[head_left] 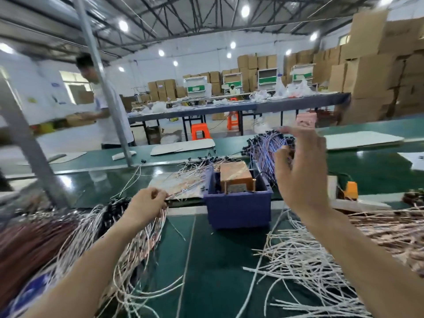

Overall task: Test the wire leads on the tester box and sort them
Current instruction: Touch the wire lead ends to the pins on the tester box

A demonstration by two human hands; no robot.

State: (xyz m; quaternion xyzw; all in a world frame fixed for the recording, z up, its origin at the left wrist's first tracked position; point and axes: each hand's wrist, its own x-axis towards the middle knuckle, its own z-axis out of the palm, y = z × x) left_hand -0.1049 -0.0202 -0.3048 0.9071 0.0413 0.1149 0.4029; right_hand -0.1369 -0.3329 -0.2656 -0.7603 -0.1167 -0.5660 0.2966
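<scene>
Loose leads sprawl right of the tester box, left grip pinching a bundle, right grip spread wide, so tangles could mix sorted piles.

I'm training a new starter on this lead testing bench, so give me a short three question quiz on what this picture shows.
1. True or false: the left hand grips a bundle of wire leads.
2. The tester box sits in: A, a red tray; B, a blue bin; C, a cardboard carton.
3. Fill in: the loose white leads to the right of the bin lie on a ____ bench top.

Key: 1 true; 2 B; 3 green.
</scene>
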